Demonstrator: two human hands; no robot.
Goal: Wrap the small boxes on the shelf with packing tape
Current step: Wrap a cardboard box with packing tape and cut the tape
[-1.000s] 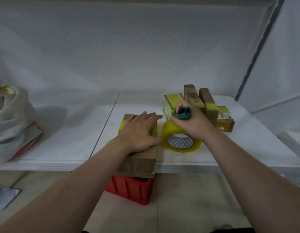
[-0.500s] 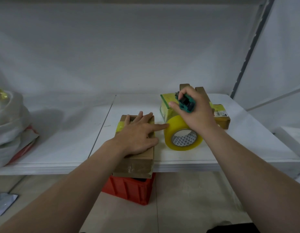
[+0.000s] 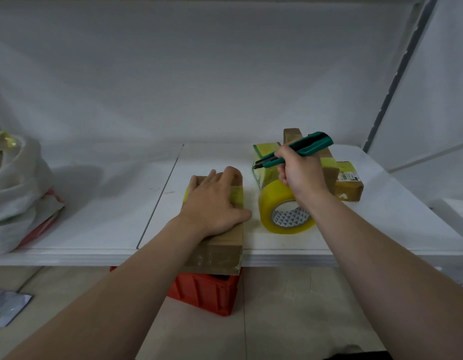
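Note:
A long brown cardboard box [image 3: 222,246] lies on the white shelf [image 3: 329,245], its near end jutting over the front edge and a band of yellow tape across its top. My left hand [image 3: 214,202] lies on the box, its fingertips curled over the far end. My right hand [image 3: 301,175] grips a green utility knife [image 3: 295,150], held above the yellow tape roll [image 3: 284,207] that stands on edge right of the box. Behind the roll are several small taped boxes [image 3: 348,183], partly hidden by my right hand.
A white plastic bag [image 3: 17,193] with something red under it sits at the shelf's left end. A red crate [image 3: 207,292] stands on the tiled floor below the shelf edge. A dark upright post [image 3: 396,74] rises at the right.
My right hand has lifted the knife off the tape roll and turned it so its full length shows. My left hand slid further along the box, fingertips now over its far end.

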